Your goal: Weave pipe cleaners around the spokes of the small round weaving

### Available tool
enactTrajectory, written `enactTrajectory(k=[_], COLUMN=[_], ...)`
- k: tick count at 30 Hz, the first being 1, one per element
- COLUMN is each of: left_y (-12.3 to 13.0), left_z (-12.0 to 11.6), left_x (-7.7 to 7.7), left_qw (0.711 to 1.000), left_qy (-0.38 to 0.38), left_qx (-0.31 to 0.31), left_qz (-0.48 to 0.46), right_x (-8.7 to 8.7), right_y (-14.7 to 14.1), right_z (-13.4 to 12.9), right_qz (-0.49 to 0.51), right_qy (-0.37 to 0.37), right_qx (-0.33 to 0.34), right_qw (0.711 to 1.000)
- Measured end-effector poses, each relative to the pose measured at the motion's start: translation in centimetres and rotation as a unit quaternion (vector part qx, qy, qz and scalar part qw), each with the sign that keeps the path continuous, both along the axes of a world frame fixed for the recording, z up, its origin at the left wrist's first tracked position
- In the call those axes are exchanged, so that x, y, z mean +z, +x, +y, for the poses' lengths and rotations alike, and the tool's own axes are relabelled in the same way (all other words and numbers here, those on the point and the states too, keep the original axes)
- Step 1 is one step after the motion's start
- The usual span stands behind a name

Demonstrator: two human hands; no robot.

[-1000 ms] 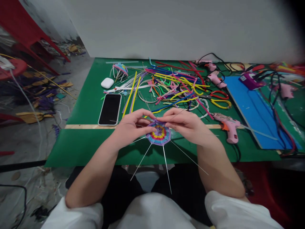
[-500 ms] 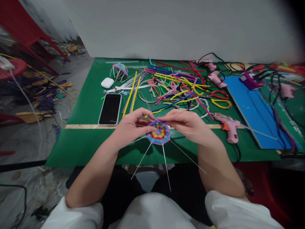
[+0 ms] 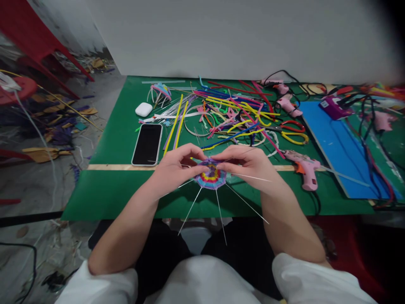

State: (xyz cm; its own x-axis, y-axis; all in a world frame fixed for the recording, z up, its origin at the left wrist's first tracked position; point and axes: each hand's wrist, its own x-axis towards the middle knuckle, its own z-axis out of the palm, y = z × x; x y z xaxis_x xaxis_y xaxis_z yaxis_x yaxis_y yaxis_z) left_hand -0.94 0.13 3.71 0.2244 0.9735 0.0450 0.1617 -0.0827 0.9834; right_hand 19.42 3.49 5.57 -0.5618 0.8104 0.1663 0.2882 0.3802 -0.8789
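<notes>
Between my hands, above the front of the green table, is a round woven disc point(image 3: 211, 182) with purple, blue, red and yellow rings. Thin pale wires point(image 3: 220, 217) stick out from its rim like spokes. My left hand point(image 3: 183, 166) pinches the disc's left side, its thumb lying on the woven face. My right hand point(image 3: 245, 164) grips the upper right edge between thumb and fingers. Some fingertips are hidden behind the disc. Directly behind my hands lies a tangled pile of coloured pipe cleaners point(image 3: 234, 114).
A phone point(image 3: 147, 144) and a white earbud case point(image 3: 143, 109) lie on the left. A small umbrella-shaped piece point(image 3: 160, 93) stands behind them. On the right are scissors point(image 3: 294, 131), a pink glue gun point(image 3: 305, 166), a blue board point(image 3: 329, 147) and trailing cables. A white panel point(image 3: 237, 38) borders the back.
The disc has tipped, so its face looks foreshortened and the front wires reach less far down. My right thumb has moved onto the disc's face.
</notes>
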Motion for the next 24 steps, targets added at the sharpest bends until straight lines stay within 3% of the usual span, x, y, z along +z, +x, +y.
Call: enactTrajectory(k=[15, 24], left_y=[0.05, 0.09], left_z=[0.07, 0.12], left_x=[-0.15, 0.45], left_qw=[0.999, 0.998], left_qy=[0.005, 0.063], left_qx=[0.001, 0.002], left_qz=[-0.045, -0.02], right_x=[-0.42, -0.67], right_y=[-0.46, -0.61], right_z=[0.03, 0.01], right_qz=[0.034, 0.057], right_qy=[0.006, 0.02], right_qx=[-0.044, -0.058], right_qw=[0.998, 0.996])
